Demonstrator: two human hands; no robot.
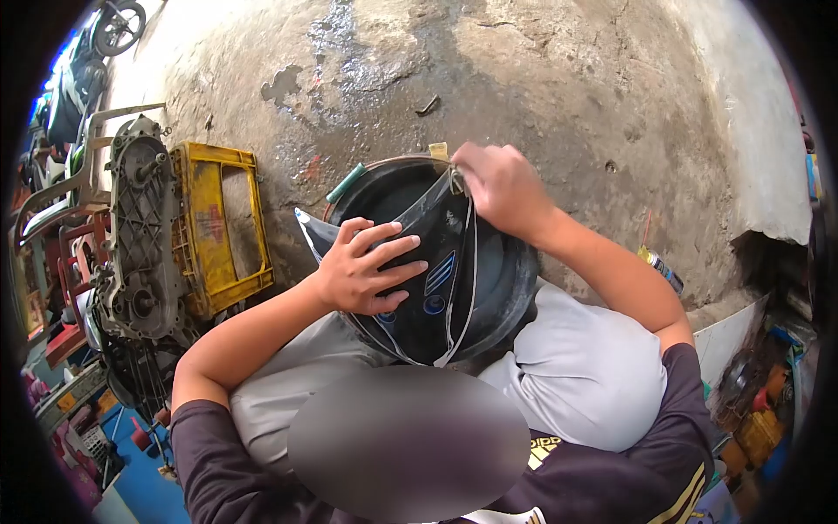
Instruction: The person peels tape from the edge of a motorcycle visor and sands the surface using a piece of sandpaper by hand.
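A black panel (pixel 445 236) with white edging and blue stripe marks lies over a round black basin (pixel 515 284) between the person's knees. My left hand (pixel 371 266) rests on the panel's left part, fingers spread. At the panel's upper tip, by the basin's far rim, my right hand (pixel 493 183) has its fingers pressed together; what is between them is too small to make out. A yellowish piece (pixel 438 151) sits at the far rim beside the right fingertips. On the rim's upper left is a green tube-like handle (pixel 346 182).
A yellow crate (pixel 223 227) stands left of the basin, with a metal engine casing (pixel 144 236) beside it. A motorbike wheel (pixel 119 28) shows at the top left. To the right lies a small can (pixel 663 271) on the wet, rough floor (pixel 576 105).
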